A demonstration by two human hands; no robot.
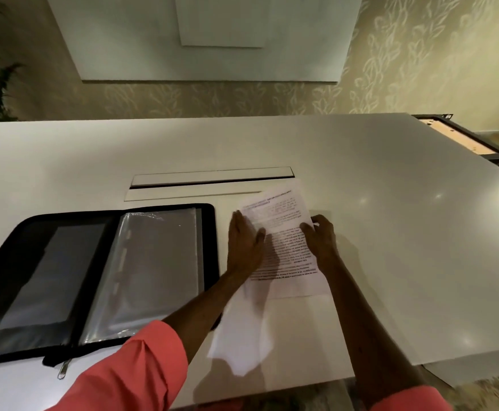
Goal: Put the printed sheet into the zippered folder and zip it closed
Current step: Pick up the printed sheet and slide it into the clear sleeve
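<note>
Pressing the printed sheet (284,232) flat, the spread left hand (244,244) lies nearer the open zippered folder (100,277) at nine o'clock, while the right hand (321,235) pinches the sheet's edge.

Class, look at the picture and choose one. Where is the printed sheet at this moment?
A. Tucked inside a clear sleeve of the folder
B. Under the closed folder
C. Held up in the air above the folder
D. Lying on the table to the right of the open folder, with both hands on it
D: the printed sheet lies on the table right of the open folder, with the left hand flat on it and the right hand at its right edge.
</note>
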